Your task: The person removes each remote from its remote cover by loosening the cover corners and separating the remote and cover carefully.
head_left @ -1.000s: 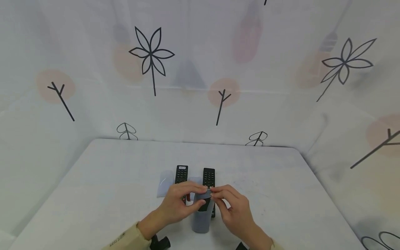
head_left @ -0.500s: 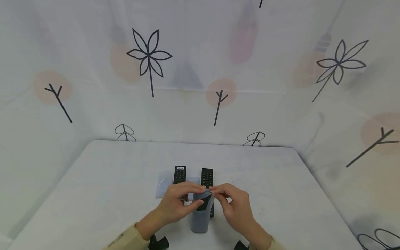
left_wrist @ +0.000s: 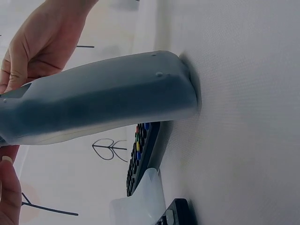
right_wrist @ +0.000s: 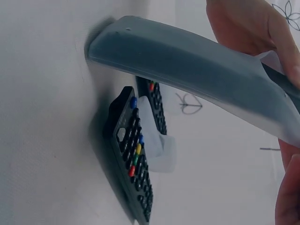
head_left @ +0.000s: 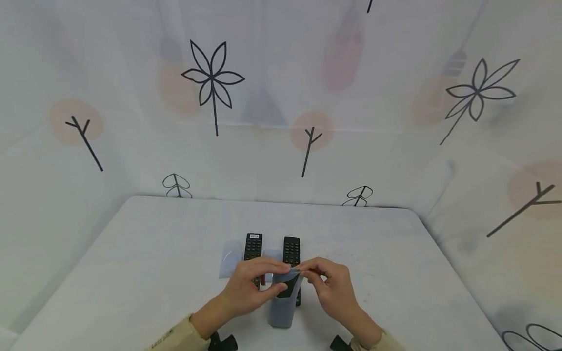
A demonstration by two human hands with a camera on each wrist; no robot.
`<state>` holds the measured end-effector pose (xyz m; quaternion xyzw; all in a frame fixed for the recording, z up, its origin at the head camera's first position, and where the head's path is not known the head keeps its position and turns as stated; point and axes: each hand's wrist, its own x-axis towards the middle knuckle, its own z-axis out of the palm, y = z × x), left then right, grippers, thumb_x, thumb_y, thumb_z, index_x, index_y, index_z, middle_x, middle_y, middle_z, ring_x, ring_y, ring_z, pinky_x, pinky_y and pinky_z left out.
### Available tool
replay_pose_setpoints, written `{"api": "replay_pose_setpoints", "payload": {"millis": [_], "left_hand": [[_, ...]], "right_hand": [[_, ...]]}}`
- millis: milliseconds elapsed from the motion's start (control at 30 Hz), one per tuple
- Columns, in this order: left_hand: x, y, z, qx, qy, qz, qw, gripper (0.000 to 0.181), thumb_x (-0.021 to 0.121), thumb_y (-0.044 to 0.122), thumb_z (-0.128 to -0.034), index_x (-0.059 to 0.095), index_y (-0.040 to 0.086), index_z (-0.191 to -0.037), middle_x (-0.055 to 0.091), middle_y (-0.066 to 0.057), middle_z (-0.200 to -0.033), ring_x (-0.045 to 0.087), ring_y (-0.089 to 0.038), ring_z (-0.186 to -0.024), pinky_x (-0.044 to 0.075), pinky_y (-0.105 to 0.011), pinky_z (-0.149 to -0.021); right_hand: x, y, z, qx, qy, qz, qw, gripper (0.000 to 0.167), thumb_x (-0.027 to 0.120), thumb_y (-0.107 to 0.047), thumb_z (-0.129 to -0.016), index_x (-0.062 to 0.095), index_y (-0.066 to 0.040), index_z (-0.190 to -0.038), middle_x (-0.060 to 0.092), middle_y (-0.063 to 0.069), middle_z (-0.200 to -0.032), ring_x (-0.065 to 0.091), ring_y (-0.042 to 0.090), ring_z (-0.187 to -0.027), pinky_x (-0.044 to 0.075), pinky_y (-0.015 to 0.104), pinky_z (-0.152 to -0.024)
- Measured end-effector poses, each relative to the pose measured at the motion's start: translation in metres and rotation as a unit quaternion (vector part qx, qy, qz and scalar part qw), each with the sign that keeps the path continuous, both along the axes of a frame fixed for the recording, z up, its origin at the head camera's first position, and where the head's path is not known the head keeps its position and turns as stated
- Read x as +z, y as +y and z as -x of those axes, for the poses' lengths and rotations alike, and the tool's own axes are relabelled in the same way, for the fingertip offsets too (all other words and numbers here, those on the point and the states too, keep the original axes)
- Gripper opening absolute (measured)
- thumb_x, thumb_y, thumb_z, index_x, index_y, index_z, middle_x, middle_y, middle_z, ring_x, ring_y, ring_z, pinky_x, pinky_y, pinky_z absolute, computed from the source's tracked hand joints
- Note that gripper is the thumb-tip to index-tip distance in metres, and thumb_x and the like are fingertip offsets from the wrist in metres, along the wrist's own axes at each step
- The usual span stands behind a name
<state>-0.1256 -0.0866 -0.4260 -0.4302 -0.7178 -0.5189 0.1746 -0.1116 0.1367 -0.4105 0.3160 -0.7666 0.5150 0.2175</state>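
A black remote control [head_left: 288,286] sits inside a translucent bluish silicone cover [head_left: 281,313], its dark face showing through the opening near the top. The cover's lower end rests on the table in both wrist views, where its long body [left_wrist: 108,96] leans. My left hand [head_left: 247,284] grips the top, fingers over the upper edge and thumb on the front. With thumb and forefinger, my right hand [head_left: 334,287] pinches the cover's upper right rim and stretches it outward. The fingers partly hide the remote's upper end.
Behind the hands, two more black remotes lie on the white table [head_left: 395,273]: a left remote [head_left: 253,246] and a right remote [head_left: 291,249]. A clear cover [head_left: 231,258] lies at the left; another clear cover [head_left: 272,254] lies between the remotes. Patterned cloth [head_left: 263,161] hangs behind.
The right hand's pinched part of the rim has pulled slightly right, so the cover's upper right side flares more. The left hand keeps its grip nearly unmoved. The head view has shifted slightly.
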Motion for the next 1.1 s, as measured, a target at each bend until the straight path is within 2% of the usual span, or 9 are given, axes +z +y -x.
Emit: {"api": "replay_pose_setpoints", "payload": {"millis": [200,367,433,667,800,967,1100], "left_hand": [[0.0004,0.0001,-0.0016,-0.002,0.006,0.000,1.0000,0.034,0.081,0.007,-0.0834,0.071,0.010,-0.116,0.073,-0.005,-0.110,0.067,-0.012,-0.089,0.049,-0.022,-0.052],[-0.0001,-0.0006,-0.0021,-0.004,0.001,0.003,1.0000,0.033,0.080,0.010,-0.0850,0.071,0.012,-0.117,0.073,-0.002,-0.109,0.066,-0.010,-0.089,0.050,-0.026,-0.051],[-0.0003,-0.0011,-0.0023,-0.006,-0.005,0.005,1.0000,0.032,0.079,0.012,-0.0865,0.071,0.014,-0.117,0.072,0.000,-0.109,0.065,-0.008,-0.089,0.051,-0.028,-0.050],[0.0019,-0.0009,-0.0040,-0.005,0.002,0.011,0.9999,0.035,0.081,0.008,-0.0831,0.071,0.010,-0.116,0.073,-0.003,-0.105,0.065,-0.010,-0.085,0.050,-0.021,-0.054],[0.0043,-0.0015,-0.0061,-0.013,0.002,0.013,0.9998,0.035,0.080,0.010,-0.0841,0.071,0.011,-0.118,0.073,-0.001,-0.107,0.064,-0.009,-0.086,0.051,-0.023,-0.054],[0.0029,-0.0031,-0.0062,-0.020,0.012,0.015,0.9996,0.038,0.081,0.008,-0.0820,0.070,0.009,-0.118,0.073,-0.003,-0.106,0.065,-0.010,-0.085,0.050,-0.024,-0.053],[0.0005,-0.0041,-0.0039,-0.015,0.020,0.017,0.9995,0.039,0.082,0.005,-0.0794,0.071,0.006,-0.117,0.074,-0.005,-0.103,0.064,-0.011,-0.082,0.049,-0.024,-0.053]], "right_hand": [[0.0000,0.0026,0.0011,0.021,-0.069,0.001,0.9974,0.016,0.069,0.007,-0.088,0.071,-0.009,-0.093,0.072,0.001,-0.086,0.062,0.010,-0.065,0.052,0.028,-0.055],[0.0005,0.0043,0.0013,0.030,-0.112,0.001,0.9933,0.010,0.066,0.001,-0.092,0.070,-0.007,-0.094,0.069,0.002,-0.083,0.058,0.014,-0.063,0.050,0.026,-0.054],[0.0001,0.0048,0.0016,0.033,-0.122,0.002,0.9919,0.009,0.065,0.001,-0.093,0.069,-0.007,-0.094,0.068,0.003,-0.082,0.057,0.015,-0.063,0.050,0.026,-0.054],[-0.0021,0.0047,0.0034,0.044,-0.145,0.007,0.9885,0.009,0.063,0.001,-0.094,0.069,-0.006,-0.095,0.068,0.003,-0.084,0.056,0.018,-0.064,0.051,0.031,-0.056],[-0.0009,0.0038,0.0025,0.051,-0.167,0.010,0.9846,0.006,0.064,-0.001,-0.094,0.069,-0.005,-0.096,0.069,0.004,-0.085,0.057,0.023,-0.064,0.052,0.031,-0.056],[0.0025,0.0020,0.0006,0.028,-0.193,0.021,0.9805,0.009,0.069,0.000,-0.090,0.069,-0.008,-0.095,0.069,0.003,-0.085,0.060,0.026,-0.063,0.053,0.031,-0.055],[0.0031,-0.0011,0.0003,0.001,-0.185,0.036,0.9820,0.017,0.074,0.003,-0.086,0.067,-0.012,-0.092,0.067,0.004,-0.086,0.063,0.021,-0.071,0.055,0.031,-0.062]]}}
